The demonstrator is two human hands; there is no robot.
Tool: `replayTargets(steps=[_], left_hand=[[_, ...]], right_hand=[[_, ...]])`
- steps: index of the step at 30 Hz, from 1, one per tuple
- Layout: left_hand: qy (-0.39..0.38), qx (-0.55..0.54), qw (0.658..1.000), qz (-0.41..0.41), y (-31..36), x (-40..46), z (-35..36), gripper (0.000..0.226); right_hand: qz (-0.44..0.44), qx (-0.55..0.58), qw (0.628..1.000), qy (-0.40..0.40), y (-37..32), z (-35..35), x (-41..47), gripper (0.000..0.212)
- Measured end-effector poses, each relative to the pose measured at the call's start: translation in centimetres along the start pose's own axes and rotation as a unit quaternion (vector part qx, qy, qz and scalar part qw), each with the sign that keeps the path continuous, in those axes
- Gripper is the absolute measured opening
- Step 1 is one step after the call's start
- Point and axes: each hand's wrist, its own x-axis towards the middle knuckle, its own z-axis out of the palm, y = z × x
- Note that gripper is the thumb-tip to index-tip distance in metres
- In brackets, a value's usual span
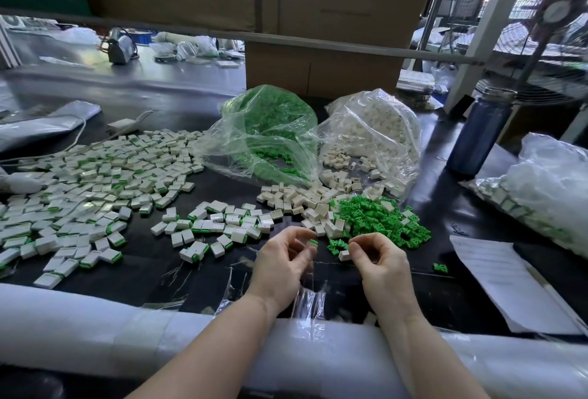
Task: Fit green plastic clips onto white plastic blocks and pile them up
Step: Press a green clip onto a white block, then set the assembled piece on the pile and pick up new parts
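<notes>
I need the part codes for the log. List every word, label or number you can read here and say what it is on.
None can be read.
Paper sheet: rows of faint print, too blurred to read.
Cardboard box: no marking that shows.
Blue bottle: no label visible.
White blocks and green clips: no marks that can be made out.

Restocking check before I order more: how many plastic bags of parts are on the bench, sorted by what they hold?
Bag of green clips: 1
Bag of white blocks: 1
Bag of assembled pieces: 1
Total: 3
</notes>
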Motion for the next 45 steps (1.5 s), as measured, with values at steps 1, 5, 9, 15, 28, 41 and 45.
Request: replayTargets(steps=[1,5,9,15,28,41,45], left_hand=[[0.033,0.015,0.999,-0.003,-0.1,0.1,-0.1,0.016],[0.149,0.044,0.988,-0.015,-0.6,0.5,-0.7,0.021],[0.148,0.101,0.983,-0.029,-0.7,0.6,-0.7,0.036],[0.086,0.205,0.973,-0.060,-0.4,0.6,-0.1,0.053],[0.054,0.257,0.965,0.012,-0.7,0.3,0.5,0.050],[0.028,0.275,0.960,0.047,-1.1,0.5,0.5,0.044],[0.025,0.274,0.959,0.062,-0.9,0.4,0.4,0.042]], right_hand=[[-0.002,-0.018,1.000,0.009,0.1,0.0,0.0,0.016],[-0.001,-0.075,0.997,0.021,0.4,0.0,0.2,0.013],[-0.007,-0.131,0.991,0.018,0.6,0.1,0.2,0.011],[-0.033,-0.213,0.976,-0.003,0.7,0.3,0.2,0.021],[-0.073,-0.359,0.923,-0.115,0.8,1.8,0.6,0.056],[-0.139,-0.326,0.930,-0.099,0.7,1.7,0.4,0.030],[-0.153,-0.277,0.944,-0.094,0.3,1.3,0.0,0.018]])
